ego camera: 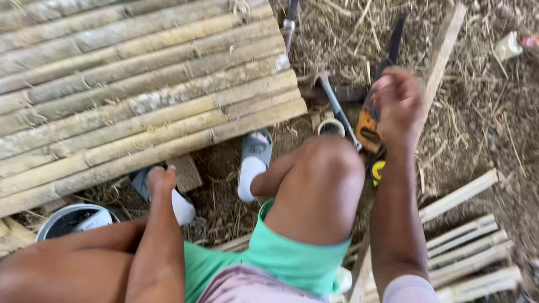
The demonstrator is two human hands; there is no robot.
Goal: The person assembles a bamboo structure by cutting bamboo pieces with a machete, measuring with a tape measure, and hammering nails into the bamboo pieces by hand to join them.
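Observation:
My right hand [400,104] is blurred, its fingers curled, right over the orange handle of a hand saw [369,124] that lies on the straw-covered ground with its dark blade pointing away. Whether the hand grips the handle is unclear. A hammer [336,104] lies just left of the saw, beside a short ring of cut bamboo [331,128]. My left hand [161,178] rests curled by my left foot in a white and grey slipper [181,206], under the edge of a bamboo platform [140,84]. It holds nothing visible.
A yellow tape measure [377,171] sits by my right knee. A white bucket [67,220] stands at lower left. Several split bamboo slats [471,247] lie at lower right, a wooden plank [443,53] at upper right, and a small wood block [185,173] under the platform.

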